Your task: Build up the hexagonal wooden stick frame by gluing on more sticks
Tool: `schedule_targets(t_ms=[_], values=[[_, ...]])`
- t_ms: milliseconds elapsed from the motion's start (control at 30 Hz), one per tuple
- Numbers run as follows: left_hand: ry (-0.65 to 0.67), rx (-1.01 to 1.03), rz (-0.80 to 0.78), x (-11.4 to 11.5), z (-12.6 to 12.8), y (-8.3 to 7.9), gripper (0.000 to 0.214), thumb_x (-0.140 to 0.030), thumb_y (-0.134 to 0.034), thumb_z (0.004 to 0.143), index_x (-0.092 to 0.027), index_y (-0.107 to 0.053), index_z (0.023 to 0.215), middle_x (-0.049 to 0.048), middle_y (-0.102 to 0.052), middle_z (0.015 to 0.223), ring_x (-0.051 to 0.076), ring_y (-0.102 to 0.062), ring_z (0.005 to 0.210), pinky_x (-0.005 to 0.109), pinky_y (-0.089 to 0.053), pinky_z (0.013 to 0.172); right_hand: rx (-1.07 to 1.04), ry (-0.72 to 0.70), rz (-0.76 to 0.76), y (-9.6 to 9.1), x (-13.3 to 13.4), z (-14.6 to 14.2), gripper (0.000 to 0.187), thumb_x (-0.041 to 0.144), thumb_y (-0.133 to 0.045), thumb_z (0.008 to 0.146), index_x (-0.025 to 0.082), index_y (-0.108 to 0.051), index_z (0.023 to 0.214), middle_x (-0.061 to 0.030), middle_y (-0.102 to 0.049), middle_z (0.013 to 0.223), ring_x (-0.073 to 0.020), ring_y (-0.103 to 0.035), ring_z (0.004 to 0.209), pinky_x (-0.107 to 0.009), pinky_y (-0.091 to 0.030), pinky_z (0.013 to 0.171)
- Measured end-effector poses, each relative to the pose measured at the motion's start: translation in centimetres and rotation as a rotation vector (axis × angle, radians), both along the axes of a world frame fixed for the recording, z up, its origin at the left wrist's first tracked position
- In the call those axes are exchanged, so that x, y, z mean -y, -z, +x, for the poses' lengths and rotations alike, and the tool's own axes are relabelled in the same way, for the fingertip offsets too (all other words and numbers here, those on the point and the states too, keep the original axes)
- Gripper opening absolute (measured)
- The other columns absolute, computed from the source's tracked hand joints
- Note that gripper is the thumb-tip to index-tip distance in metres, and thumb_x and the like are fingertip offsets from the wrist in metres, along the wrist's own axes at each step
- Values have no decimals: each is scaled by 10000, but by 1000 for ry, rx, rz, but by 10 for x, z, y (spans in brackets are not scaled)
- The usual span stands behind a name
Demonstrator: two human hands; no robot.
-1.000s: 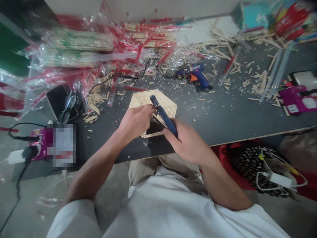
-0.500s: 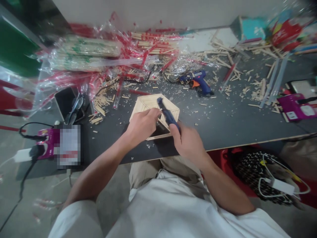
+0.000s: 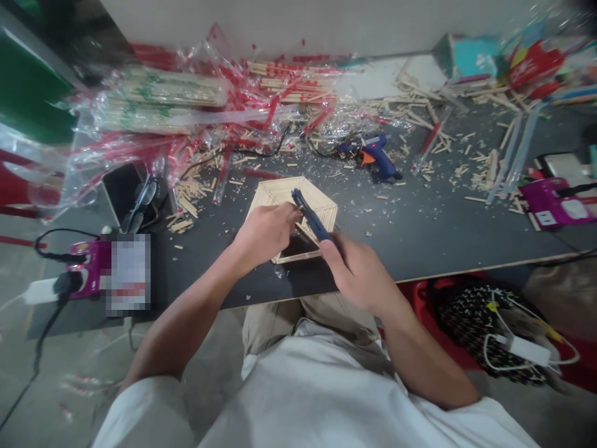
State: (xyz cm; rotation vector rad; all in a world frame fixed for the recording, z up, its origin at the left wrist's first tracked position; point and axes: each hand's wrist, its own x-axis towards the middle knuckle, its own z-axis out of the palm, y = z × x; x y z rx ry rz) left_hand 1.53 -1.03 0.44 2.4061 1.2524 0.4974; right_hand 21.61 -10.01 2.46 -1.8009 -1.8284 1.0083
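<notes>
A flat hexagonal panel of thin wooden sticks (image 3: 319,198) lies on the dark table, with an open gap on its near side. Over its left part rests my left hand (image 3: 265,233), its fingers closed in a pinch near the panel's middle. What the fingertips hold is hidden. My right hand (image 3: 357,267) is wrapped round a slim dark blue hand tool (image 3: 313,216), whose kind I cannot make out. The tool slants up and left across the panel, its far end just beyond my left fingertips.
A blue glue gun (image 3: 373,154) lies behind the panel. Wrapped stick bundles (image 3: 163,87) and plastic wrappers fill the back left. Stick offcuts (image 3: 186,202) are scattered about. Glasses (image 3: 142,202) and a phone (image 3: 119,193) lie left, above a purple power strip (image 3: 93,267).
The blue tool's far end has shifted slightly left and tilted, and its narrow side now shows. My left hand has moved slightly left. The panel stays about where it was.
</notes>
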Motion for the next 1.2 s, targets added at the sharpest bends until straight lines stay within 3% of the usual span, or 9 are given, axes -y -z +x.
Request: schedule_targets(t_ms=[233, 433, 633, 833, 1200], values=[[5, -53, 15, 0, 0, -5, 237, -86, -447, 926, -167, -665, 876, 38, -731, 726, 166, -673, 628, 283, -501, 667, 6, -10, -51, -3, -1, -2, 509, 625, -299, 1064, 229, -617, 1035, -123, -765, 1062, -322, -707, 961, -372, -425, 787], [-3, -48, 37, -1, -1, 0, 225, -111, -453, 954, -171, -650, 865, 30, -707, 705, 163, -651, 615, 280, -460, 640, -12, -6, -55, -4, -2, -1, 463, 586, -324, 1069, 226, -608, 1005, -106, -760, 1017, -306, -701, 946, -361, -417, 790], [5, 2, 147, -1, 0, 5, 242, -181, -443, 1005, -173, -631, 853, 36, -675, 683, 159, -618, 592, 276, -419, 607, -40, 13, -53, -2, -3, 0, 488, 610, -326, 1061, 225, -619, 1000, -99, -764, 992, -290, -702, 907, -347, -416, 775], [15, 7, 223, -3, -5, 5, 268, -193, -448, 1002, -171, -633, 808, 41, -676, 676, 147, -608, 574, 261, -398, 583, -49, -1, -59, -4, -4, -2, 485, 570, -335, 1064, 205, -650, 1013, -131, -769, 1059, -317, -716, 1029, -359, -440, 832], [17, -31, 169, 0, -5, -3, 254, -157, -441, 968, -167, -625, 792, 37, -674, 653, 143, -610, 552, 250, -397, 559, -111, -14, -14, -6, -2, 1, 458, 537, -373, 1076, 204, -653, 933, -93, -765, 932, -250, -721, 913, -321, -476, 818]])
